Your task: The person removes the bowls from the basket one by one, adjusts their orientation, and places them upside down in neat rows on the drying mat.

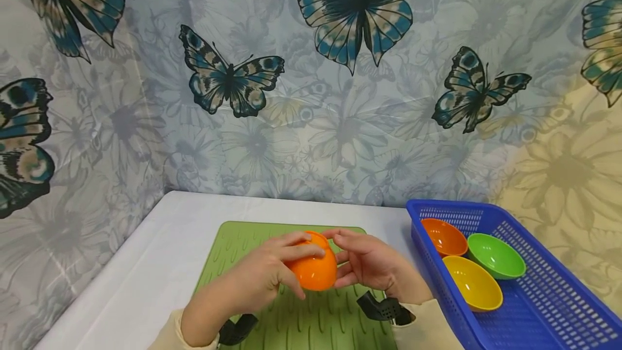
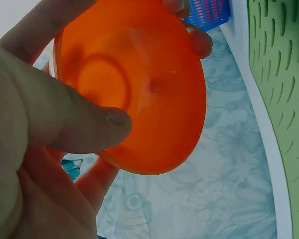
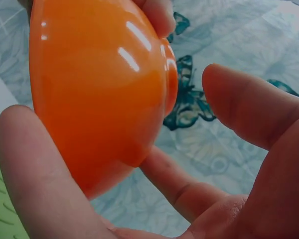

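An orange bowl (image 1: 317, 275) is tipped on its side above the green ridged mat (image 1: 272, 312). My left hand (image 1: 264, 270) grips it; in the left wrist view the thumb lies across the inside of the bowl (image 2: 159, 114), with other fingers around its far side. From the right, my right hand (image 1: 371, 261) reaches to the bowl with spread, gently bent fingers, fingertips right at its edge. The right wrist view shows the bowl's rounded outside (image 3: 99, 94) and its raised foot ring, with one right-hand digit standing apart from it.
At the right stands a blue plastic basket (image 1: 539, 320) holding an orange bowl (image 1: 443, 237), a green bowl (image 1: 497, 255) and a yellow bowl (image 1: 472, 283). The mat lies on a white table (image 1: 160, 263). A butterfly-print cloth (image 1: 340, 139) hangs behind.
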Tool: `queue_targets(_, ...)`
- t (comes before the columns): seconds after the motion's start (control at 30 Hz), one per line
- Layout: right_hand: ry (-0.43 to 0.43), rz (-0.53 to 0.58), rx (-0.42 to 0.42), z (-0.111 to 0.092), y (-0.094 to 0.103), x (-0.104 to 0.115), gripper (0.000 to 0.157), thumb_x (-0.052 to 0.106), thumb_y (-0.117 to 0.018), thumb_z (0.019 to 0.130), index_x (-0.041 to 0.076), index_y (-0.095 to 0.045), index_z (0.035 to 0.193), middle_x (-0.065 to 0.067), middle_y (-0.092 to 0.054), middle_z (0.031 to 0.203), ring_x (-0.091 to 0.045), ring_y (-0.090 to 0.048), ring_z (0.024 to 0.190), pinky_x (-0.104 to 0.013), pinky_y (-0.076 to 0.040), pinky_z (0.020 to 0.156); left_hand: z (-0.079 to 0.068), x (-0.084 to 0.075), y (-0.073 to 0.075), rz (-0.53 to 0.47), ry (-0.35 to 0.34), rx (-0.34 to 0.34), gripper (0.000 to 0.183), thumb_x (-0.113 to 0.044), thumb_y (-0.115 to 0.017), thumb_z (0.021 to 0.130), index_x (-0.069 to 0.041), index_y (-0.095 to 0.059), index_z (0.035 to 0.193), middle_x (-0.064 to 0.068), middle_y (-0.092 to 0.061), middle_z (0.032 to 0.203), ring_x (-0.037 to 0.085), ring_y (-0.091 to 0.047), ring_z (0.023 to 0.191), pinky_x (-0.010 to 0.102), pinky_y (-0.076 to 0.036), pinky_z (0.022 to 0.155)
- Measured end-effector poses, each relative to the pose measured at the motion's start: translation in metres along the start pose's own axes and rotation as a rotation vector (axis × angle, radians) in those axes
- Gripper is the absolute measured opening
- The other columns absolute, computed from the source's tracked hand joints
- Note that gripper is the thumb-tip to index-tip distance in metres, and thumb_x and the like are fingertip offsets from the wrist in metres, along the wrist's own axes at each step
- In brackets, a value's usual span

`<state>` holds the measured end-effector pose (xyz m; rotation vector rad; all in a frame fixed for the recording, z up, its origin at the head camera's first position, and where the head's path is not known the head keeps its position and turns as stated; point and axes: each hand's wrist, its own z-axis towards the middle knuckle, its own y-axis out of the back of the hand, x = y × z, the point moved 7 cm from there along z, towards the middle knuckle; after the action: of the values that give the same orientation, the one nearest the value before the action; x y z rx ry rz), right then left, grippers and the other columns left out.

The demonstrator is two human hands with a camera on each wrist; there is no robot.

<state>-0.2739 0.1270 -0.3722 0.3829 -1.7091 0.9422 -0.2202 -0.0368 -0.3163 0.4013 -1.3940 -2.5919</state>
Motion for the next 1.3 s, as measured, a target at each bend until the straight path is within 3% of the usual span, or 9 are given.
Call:
queue_targets(0.37, -0.009, -0.042, -0.035, 0.002, 0.001, -0.001, 0.021, 0.021, -0.046, 0.108, 0.014, -0.05, 0.128, -0.018, -0.067, 0.11, -0.033, -0.072, 0.085, -0.04, -0.059, 0.071, 0.003, 0.0, -0.006, 0.034, 0.034, 0.114, 0.054, 0.021, -0.067, 0.062, -0.028, -0.081, 0.076, -0.014, -0.049, 0.145, 0.02, -0.032, 0.142, 0.047, -0.033, 0.111)
queue_targets(0.57, -0.034, -0.078, -0.124, 0.003, 0.004, -0.006, 0.025, 0.021, -0.053, 0.104, 0.012, -0.048, 0.126, -0.019, -0.067, 0.107, -0.032, -0.072, 0.079, -0.04, -0.059, 0.067, 0.001, 0.0, -0.011, 0.031, 0.022, 0.115, 0.055, 0.023, -0.064, 0.06, -0.026, -0.081, 0.076, -0.014, -0.048, 0.146, 0.02, -0.03, 0.143, 0.046, -0.032, 0.111)
queue_targets(0.63, -0.037, -0.098, -0.177, 0.002, 0.006, -0.008, 0.028, 0.021, -0.057, 0.101, 0.011, -0.048, 0.125, -0.02, -0.067, 0.105, -0.032, -0.072, 0.076, -0.04, -0.059, 0.065, -0.001, 0.0, -0.014, 0.0, 0.035, 0.114, 0.051, 0.02, -0.066, 0.066, -0.025, -0.082, 0.082, -0.011, -0.045, 0.15, 0.022, -0.027, 0.145, 0.049, -0.031, 0.112)
queue_targets(0.7, -0.037, -0.121, -0.233, 0.0, 0.008, -0.009, 0.031, 0.021, -0.059, 0.099, 0.01, -0.048, 0.125, -0.02, -0.067, 0.104, -0.032, -0.072, 0.074, -0.041, -0.059, 0.065, -0.003, 0.001, -0.018, -0.07, 0.112, 0.131, 0.046, 0.012, -0.07, 0.076, -0.025, -0.081, 0.101, -0.008, -0.035, 0.157, 0.028, -0.02, 0.148, 0.052, -0.033, 0.109)
queue_targets(0.8, -0.01, -0.19, -0.335, -0.004, 0.011, -0.006, 0.033, 0.02, -0.061, 0.097, 0.01, -0.046, 0.125, -0.02, -0.067, 0.102, -0.034, -0.072, 0.074, -0.044, -0.059, 0.065, -0.008, 0.008, -0.024, -0.235, 0.361, 0.145, 0.057, -0.018, -0.075, 0.089, -0.034, -0.059, 0.141, 0.002, -0.011, 0.165, 0.038, -0.019, 0.146, 0.058, -0.038, 0.103)
queue_targets(0.93, 0.065, -0.35, -0.491, -0.006, 0.009, 0.009, 0.037, 0.021, -0.064, 0.096, 0.009, -0.045, 0.126, -0.02, -0.064, 0.104, -0.036, -0.07, 0.073, -0.047, -0.059, 0.066, -0.014, 0.022, -0.024, -0.431, 0.677, 0.03, 0.096, -0.047, -0.078, 0.083, -0.047, -0.018, 0.157, 0.017, -0.001, 0.164, 0.048, -0.034, 0.136, 0.063, -0.042, 0.096)
queue_targets(1.03, 0.1, -0.492, -0.589, -0.005, 0.002, 0.017, 0.039, 0.022, -0.068, 0.095, 0.011, -0.048, 0.126, -0.02, -0.062, 0.107, -0.033, -0.068, 0.076, -0.046, -0.058, 0.065, -0.015, 0.032, -0.023, -0.56, 0.783, -0.07, 0.106, -0.045, -0.083, 0.078, -0.051, -0.013, 0.156, 0.018, -0.015, 0.162, 0.047, -0.041, 0.132, 0.058, -0.045, 0.096)
queue_targets(1.13, 0.11, -0.617, -0.658, -0.004, -0.007, 0.02, 0.037, 0.025, -0.07, 0.094, 0.016, -0.052, 0.125, -0.019, -0.059, 0.111, -0.029, -0.066, 0.081, -0.044, -0.058, 0.064, -0.019, 0.042, -0.024, -0.648, 0.863, -0.125, 0.104, -0.036, -0.086, 0.077, -0.054, -0.019, 0.153, 0.013, -0.031, 0.158, 0.042, -0.045, 0.132, 0.05, -0.051, 0.092)
queue_targets(1.3, 0.135, -0.756, -0.694, -0.002, -0.018, 0.022, 0.038, 0.027, -0.073, 0.092, 0.019, -0.054, 0.123, -0.018, -0.057, 0.117, -0.027, -0.063, 0.082, -0.04, -0.057, 0.063, -0.026, 0.056, -0.024, -0.627, 0.937, -0.145, 0.092, -0.031, -0.087, 0.078, -0.053, -0.034, 0.15, 0.011, -0.044, 0.15, 0.041, -0.051, 0.125, 0.045, -0.054, 0.083)
